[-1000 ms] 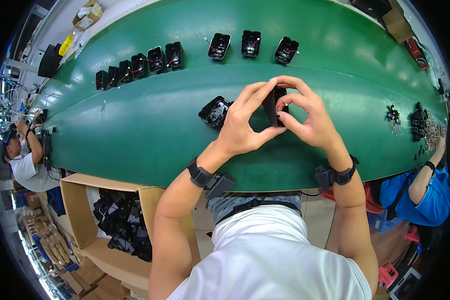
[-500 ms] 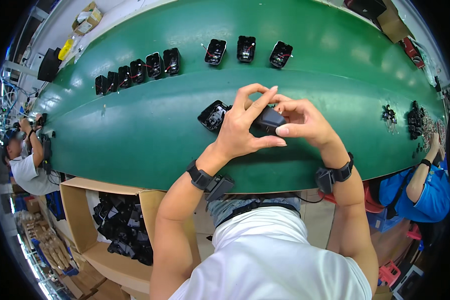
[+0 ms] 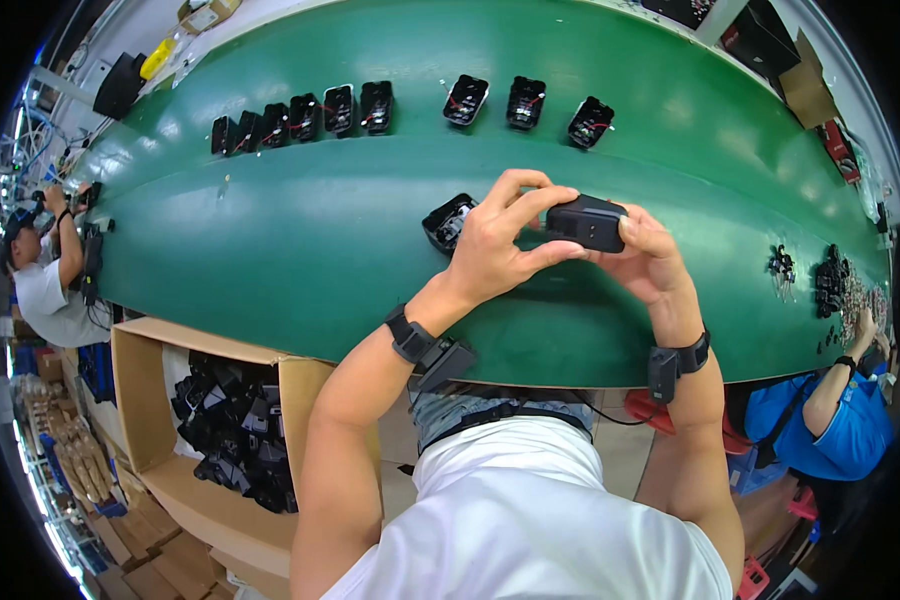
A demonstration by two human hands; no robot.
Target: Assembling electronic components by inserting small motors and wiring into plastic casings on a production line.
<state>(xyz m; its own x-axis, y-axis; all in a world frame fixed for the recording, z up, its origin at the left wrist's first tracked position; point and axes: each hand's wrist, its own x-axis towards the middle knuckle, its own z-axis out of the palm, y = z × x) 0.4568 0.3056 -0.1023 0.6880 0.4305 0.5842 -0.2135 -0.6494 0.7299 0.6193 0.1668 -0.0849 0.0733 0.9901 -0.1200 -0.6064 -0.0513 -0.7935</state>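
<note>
Above the green table, both my hands hold one black plastic housing, its smooth face with small contact dots turned up. My left hand pinches its left end between thumb and fingers. Around the right end close the thumb and fingers of my right hand; some of those fingers are hidden beneath it. Just left of my left hand lies an open black casing on the table, its inside showing pale parts. My left fingers partly overlap it in view.
Open black casings with red wires stand in a row along the far side of the green table. Small black parts lie at right. A cardboard box of black pieces stands lower left. Co-workers sit at both ends.
My hands have turned the black housing so its flat face with contact dots shows, and moved it slightly right. The whole view has shifted a little.
</note>
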